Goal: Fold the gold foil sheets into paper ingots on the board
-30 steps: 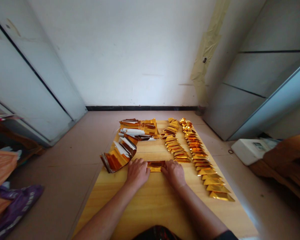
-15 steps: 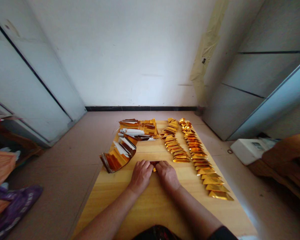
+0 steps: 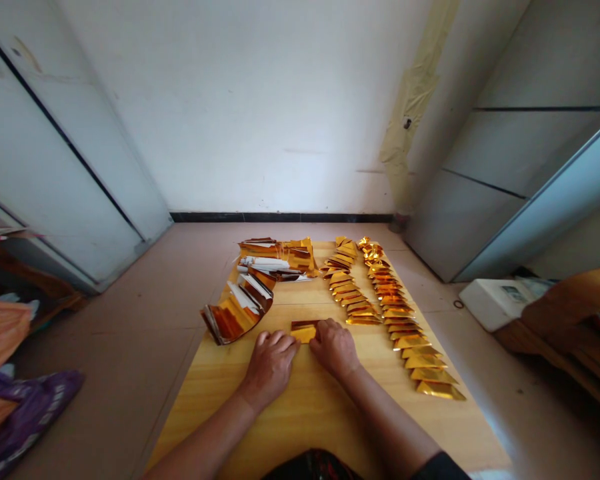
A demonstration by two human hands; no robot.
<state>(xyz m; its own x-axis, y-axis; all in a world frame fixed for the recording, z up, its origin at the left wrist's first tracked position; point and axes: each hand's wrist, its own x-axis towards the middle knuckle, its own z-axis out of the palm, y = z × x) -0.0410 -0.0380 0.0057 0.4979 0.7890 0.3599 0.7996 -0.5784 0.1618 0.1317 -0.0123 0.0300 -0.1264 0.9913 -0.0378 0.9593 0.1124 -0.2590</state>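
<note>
A small sheet of gold foil paper (image 3: 304,335) lies on the wooden table, with a darker brown folded strip along its far edge. My right hand (image 3: 336,350) is closed over the sheet's right end, fingers curled and pressed down. At its near left corner, my left hand (image 3: 271,365) has its fingers bent together, thumb and fingertip pinching the paper's edge. To the right, folded gold foil pieces (image 3: 399,310) overlap in a long row, and a shorter row of folded pieces (image 3: 353,290) stands beside it. Loose stacks of gold and white paper (image 3: 237,317) lie at the left.
The wooden table (image 3: 220,413) faces a white wall (image 3: 260,120). On the floor to the right sits a white box (image 3: 495,303) beside wooden furniture (image 3: 570,317). Orange and purple bags (image 3: 40,407) lie at the left, and grey cabinets flank both sides.
My left hand has shifted left and nearer to me, uncovering the left part of the gold foil paper. My right hand has stayed at its right end.
</note>
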